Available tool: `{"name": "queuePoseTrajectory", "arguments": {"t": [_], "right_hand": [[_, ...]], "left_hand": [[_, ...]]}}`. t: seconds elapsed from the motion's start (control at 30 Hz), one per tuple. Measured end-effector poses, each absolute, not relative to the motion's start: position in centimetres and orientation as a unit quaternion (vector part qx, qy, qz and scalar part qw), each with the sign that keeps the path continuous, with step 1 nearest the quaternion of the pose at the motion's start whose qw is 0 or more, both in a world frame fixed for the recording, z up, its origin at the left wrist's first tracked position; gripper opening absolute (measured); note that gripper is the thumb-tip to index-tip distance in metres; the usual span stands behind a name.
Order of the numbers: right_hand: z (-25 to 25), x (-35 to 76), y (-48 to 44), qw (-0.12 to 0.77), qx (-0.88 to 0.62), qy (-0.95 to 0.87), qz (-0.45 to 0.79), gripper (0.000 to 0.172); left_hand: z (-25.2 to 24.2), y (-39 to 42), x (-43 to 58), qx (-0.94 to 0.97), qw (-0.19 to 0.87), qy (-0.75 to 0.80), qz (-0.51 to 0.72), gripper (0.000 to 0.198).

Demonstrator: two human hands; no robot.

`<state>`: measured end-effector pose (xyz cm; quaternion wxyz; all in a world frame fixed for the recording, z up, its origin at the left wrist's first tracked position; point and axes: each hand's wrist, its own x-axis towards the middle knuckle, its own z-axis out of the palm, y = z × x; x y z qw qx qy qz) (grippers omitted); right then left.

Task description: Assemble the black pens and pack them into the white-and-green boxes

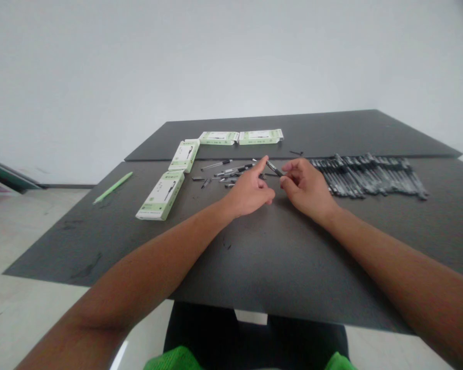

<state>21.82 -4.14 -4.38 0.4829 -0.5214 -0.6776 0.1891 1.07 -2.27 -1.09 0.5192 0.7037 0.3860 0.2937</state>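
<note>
Past green cloth (pixel 176 359) at the near edge, pinching in the right hand (pixel 306 186), above the desk (pixel 273 257), a pen (pixel 274 168) slanted lengthwise far and left toward the loosely spread left hand (pixel 250 192)

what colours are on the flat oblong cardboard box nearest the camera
The cardboard box is pale green and white with black print; head view shows it.

Two hands (pixel 251 192), four boxes (pixel 162 195), one green stick (pixel 113 187), overlapping pens (pixel 366 176) uncountable

Pen row (pixel 370 177) blocks right; loose pens (pixel 235 169) clutter middle; green boxes (pixel 162 195) left and rear left; front tabletop (pixel 278 262) passable.
</note>
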Motion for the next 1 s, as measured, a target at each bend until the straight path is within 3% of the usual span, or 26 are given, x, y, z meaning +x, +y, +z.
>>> {"name": "queuePoseTrajectory", "arguments": {"t": [0.33,0.53,0.73,0.9,1.0], "right_hand": [[-3.0,21.8,-4.0,0.466,-0.548,-0.663,0.207,0.025],[-1.9,26.4,-2.2,0.474,-0.633,-0.597,0.134,0.034],[-0.9,31.3,-1.0,0.361,-0.756,-0.547,-0.002,0.028],[-1.0,33.0,-0.9,0.22,-0.802,-0.555,-0.011,0.017],[-1.1,33.4,-1.1,0.149,-0.817,-0.557,-0.001,0.024]], "left_hand": [[-0.6,-2.2,1.1,0.687,0.512,0.393,0.334,0.119],[-1.8,-1.2,0.4,0.718,0.395,0.444,0.363,0.089],[-2.7,-0.7,0.0,0.789,0.273,0.417,0.359,0.067],[-2.6,-0.6,-0.2,0.807,0.236,0.42,0.342,0.058],[-2.5,-0.6,-0.2,0.807,0.225,0.423,0.344,0.055]]}}
